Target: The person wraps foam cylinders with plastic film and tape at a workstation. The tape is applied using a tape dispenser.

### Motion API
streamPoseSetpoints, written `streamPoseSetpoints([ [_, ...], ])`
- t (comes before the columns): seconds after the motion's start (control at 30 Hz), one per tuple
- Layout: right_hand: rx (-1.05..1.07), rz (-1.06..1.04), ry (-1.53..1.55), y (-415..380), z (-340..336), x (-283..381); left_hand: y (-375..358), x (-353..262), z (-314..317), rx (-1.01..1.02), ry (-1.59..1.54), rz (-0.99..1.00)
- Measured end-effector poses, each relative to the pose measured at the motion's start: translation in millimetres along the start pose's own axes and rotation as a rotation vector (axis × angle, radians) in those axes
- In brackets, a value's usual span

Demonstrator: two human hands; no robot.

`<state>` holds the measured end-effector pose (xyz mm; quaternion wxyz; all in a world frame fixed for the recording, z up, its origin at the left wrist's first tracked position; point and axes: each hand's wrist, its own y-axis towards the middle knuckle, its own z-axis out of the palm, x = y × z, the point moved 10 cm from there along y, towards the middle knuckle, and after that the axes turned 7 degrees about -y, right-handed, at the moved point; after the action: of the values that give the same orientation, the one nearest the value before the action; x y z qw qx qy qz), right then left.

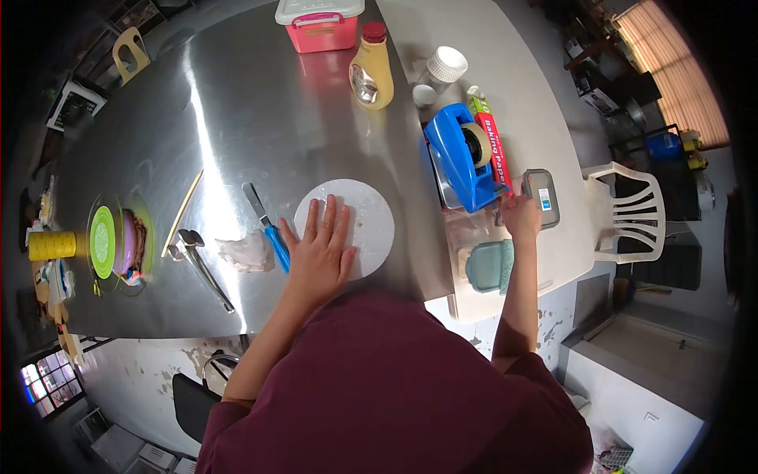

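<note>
My left hand (320,251) lies flat, fingers spread, on a white round disc (371,225) on the steel table. Just left of it are a blue-handled spatula (276,246) and a crumpled piece of clear plastic (245,253). My right hand (521,216) is closed at the front end of a blue tape dispenser (458,162), which carries a roll of tape (477,145). Whatever its fingertips pinch is too small to make out. Beside that hand sits a grey-lidded container (542,197).
A red baking paper box (491,138) lies behind the dispenser. Farther back stand a yellow bottle (371,69) and a pink container (322,31). Metal tongs (207,272), a wooden stick (183,212) and a green-rimmed stand (103,241) are leftward. A teal container (484,267) is near the right forearm.
</note>
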<state>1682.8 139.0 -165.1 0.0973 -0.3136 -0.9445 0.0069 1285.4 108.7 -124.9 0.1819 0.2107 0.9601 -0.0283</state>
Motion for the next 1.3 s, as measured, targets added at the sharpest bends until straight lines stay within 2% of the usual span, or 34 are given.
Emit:
streamPoseSetpoints([
  [0.03, -0.045, 0.049, -0.186, -5.0, -15.1, 5.4, -0.9, 0.2, 0.4, 0.011, 0.007, 0.002],
  [0.13, 0.075, 0.014, -0.155, -20.8, -31.7, 20.7, -1.7, 0.8, 0.5, -0.010, -0.006, -0.012],
  [0.23, 0.276, -0.316, 0.577, -42.6, -32.0, 68.0, 2.0, 2.8, -8.7, -0.071, -0.075, -0.023],
  [0.3, 0.392, -0.464, 0.889, -72.2, -36.6, 108.1, 7.2, 6.1, -20.4, -0.097, -0.157, -0.064],
  [0.37, 0.515, -0.480, 1.044, -95.9, -33.3, 135.4, 15.7, 18.2, -38.7, -0.148, -0.245, -0.055],
  [0.4, 0.508, -0.530, 1.060, -105.1, -36.2, 148.4, 20.5, 28.6, -46.3, -0.175, -0.289, -0.054],
  [0.5, 0.533, -0.648, 1.117, -128.8, -37.8, 183.0, 40.4, 63.5, -40.3, -0.114, -0.698, -0.078],
  [0.53, 0.570, -0.663, 1.139, -132.9, -35.2, 192.9, 46.0, 72.1, -37.3, -0.153, -0.859, -0.147],
  [0.57, 0.607, -0.676, 1.160, -137.3, -32.6, 203.0, 52.0, 68.4, -33.7, -0.107, -0.842, -0.113],
  [0.63, 0.583, -0.679, 1.167, -142.1, -32.4, 220.1, 61.2, 52.6, -33.9, -0.012, -0.812, -0.045],
  [0.7, 0.532, -0.701, 1.186, -141.7, -28.7, 229.7, 65.0, 46.1, -32.0, -0.014, -0.741, -0.071],
  [0.8, 0.460, -0.716, 1.008, -141.3, -27.9, 237.6, 71.4, 46.6, -29.6, -0.024, -0.718, -0.089],
  [1.03, 0.434, -0.619, 0.821, -139.3, -20.4, 237.9, 80.8, 45.8, -22.8, -0.024, -0.629, -0.091],
  [1.13, 0.363, -0.617, 0.803, -135.5, -17.0, 234.6, 83.4, 44.0, -20.7, -0.085, -0.575, -0.131],
  [1.3, 0.264, -0.587, 0.741, -129.5, -12.5, 230.3, 91.1, 47.4, -8.7, -0.171, -0.708, -0.123],
])
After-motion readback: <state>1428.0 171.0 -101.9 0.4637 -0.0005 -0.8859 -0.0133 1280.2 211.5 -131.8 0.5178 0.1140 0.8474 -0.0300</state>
